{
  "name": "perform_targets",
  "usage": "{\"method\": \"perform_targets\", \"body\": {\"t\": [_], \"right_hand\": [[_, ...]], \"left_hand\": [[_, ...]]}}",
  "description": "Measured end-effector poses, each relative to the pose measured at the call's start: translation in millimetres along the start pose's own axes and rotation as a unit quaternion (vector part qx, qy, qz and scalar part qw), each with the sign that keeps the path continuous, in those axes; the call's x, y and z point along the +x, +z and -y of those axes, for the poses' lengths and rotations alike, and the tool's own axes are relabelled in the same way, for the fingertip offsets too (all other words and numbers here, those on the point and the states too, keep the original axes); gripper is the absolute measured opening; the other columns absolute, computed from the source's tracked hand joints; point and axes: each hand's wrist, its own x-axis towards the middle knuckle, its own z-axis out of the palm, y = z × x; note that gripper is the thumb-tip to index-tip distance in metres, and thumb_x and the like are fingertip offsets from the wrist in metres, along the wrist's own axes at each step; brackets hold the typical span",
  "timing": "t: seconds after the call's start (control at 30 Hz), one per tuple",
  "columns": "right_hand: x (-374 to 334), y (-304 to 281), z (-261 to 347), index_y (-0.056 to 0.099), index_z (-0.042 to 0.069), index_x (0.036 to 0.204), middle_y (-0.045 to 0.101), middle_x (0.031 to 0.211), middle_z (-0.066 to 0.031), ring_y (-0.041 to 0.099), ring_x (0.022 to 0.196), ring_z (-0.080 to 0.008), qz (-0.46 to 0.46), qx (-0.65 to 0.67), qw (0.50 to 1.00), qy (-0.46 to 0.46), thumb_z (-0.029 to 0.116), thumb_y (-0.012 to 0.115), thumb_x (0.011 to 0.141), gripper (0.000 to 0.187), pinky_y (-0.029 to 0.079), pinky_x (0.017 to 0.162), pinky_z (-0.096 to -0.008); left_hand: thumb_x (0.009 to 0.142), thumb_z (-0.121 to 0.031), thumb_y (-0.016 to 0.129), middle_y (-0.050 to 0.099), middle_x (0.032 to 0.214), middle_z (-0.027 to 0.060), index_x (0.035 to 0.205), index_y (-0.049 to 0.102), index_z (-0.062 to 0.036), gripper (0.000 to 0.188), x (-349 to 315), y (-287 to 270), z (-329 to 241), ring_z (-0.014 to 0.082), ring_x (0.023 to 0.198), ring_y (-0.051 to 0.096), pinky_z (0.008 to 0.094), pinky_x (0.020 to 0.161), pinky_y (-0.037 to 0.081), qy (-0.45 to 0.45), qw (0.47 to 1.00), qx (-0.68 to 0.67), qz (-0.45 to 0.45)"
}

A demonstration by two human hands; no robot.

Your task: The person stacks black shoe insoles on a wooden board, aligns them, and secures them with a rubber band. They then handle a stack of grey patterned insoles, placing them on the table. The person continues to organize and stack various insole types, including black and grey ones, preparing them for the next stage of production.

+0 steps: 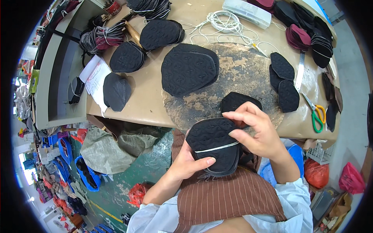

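A bundle of black quilted fabric pieces, crossed by a white cord, is held up over my lap at the table's front edge. My left hand grips its lower left side, thumb lying across the front below the cord. At the upper right corner of the bundle is my right hand, index fingertip at the top edge and thumb at the right edge, fingers curled. Its other fingertips are partly hidden. Just behind the bundle, another black quilted stack rests on the worn round board.
A larger black stack lies on the board, with smaller black pieces to its right. Scissors with green and orange handles and a metal ruler lie at right. Loose white cord and a clear plastic box are farther back.
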Motion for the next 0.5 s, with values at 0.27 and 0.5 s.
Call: {"method": "perform_targets", "body": {"t": [0.27,0.5], "right_hand": [[-11,13,-3,0.06,0.008,0.087,0.062,0.087,-0.006,0.061,0.082,-0.0237,-0.116,-0.144,0.969,-0.165,-0.001,0.071,0.064,0.027,0.046,0.07,-0.0351],[-26,25,-13,0.043,0.014,0.089,0.071,0.086,-0.0052,0.068,0.079,-0.0222,-0.058,-0.096,0.957,-0.267,-0.001,0.06,0.078,0.026,0.039,0.068,-0.0345]], "left_hand": [[0.072,-0.013,0.079,0.034,0.143,0.0124,0.147,0.014,-0.0032,0.1,-2,-1,6,0.022,0.133,0.034,0.0377,0.111,0.025,0.03,0.998,0.047,0.007],[0.087,-0.056,0.055,0.035,0.143,0.0126,0.147,0.015,-0.003,0.09,-1,-2,-3,0.0198,0.133,0.033,0.0356,0.11,0.024,-0.004,0.998,-0.044,0.054]]}}
